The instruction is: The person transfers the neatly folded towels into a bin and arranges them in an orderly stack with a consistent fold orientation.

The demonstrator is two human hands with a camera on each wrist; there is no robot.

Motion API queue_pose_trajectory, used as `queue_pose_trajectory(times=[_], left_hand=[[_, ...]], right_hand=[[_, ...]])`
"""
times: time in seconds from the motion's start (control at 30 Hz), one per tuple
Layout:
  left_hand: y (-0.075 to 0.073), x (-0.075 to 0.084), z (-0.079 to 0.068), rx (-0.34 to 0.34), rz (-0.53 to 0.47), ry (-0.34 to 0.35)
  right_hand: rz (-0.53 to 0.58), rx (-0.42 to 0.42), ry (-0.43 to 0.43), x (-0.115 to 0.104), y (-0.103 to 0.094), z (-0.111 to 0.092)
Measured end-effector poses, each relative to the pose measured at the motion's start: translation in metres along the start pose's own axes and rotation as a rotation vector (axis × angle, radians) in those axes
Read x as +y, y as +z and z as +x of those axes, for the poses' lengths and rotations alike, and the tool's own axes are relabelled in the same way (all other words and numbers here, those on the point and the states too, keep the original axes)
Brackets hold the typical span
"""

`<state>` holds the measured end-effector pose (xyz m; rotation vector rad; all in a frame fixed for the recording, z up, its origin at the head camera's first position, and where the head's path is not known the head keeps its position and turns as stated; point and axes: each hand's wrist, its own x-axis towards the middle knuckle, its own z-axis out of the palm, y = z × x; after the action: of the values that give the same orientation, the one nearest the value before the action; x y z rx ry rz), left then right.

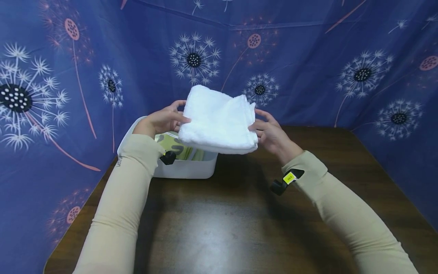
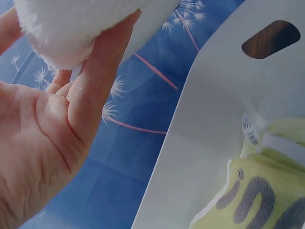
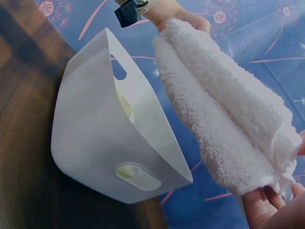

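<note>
A folded white towel [image 1: 219, 120] is held up in the air between both hands, its fluffy folded edge facing down in the right wrist view. My left hand [image 1: 164, 120] pinches its left side, thumb on top and fingers beneath. The right hand [image 1: 272, 133] grips the opposite side, where the layered edges [image 3: 281, 162] gather. Below and behind the left hand stands a white plastic bin [image 1: 184, 169] with oval handle holes. Inside it lies a yellow-green cloth [image 2: 252, 191] with grey markings and a small printed tag [image 2: 249, 129].
The bin stands on a dark brown wooden table [image 1: 212, 220], toward its back left. A blue curtain [image 1: 143, 57] with dandelion prints hangs behind the table and along both sides. Each wrist wears a small black camera [image 1: 168, 157] on a strap.
</note>
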<state>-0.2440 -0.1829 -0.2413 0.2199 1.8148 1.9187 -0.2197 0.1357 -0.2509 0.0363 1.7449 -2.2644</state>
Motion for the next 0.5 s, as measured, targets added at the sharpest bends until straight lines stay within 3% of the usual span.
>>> queue_pose_trajectory(times=[0.5], left_hand=[[-0.022, -0.002, -0.018, 0.026, 0.035, -0.013]], right_hand=[[0.026, -0.015, -0.006, 0.012, 0.024, 0.008]])
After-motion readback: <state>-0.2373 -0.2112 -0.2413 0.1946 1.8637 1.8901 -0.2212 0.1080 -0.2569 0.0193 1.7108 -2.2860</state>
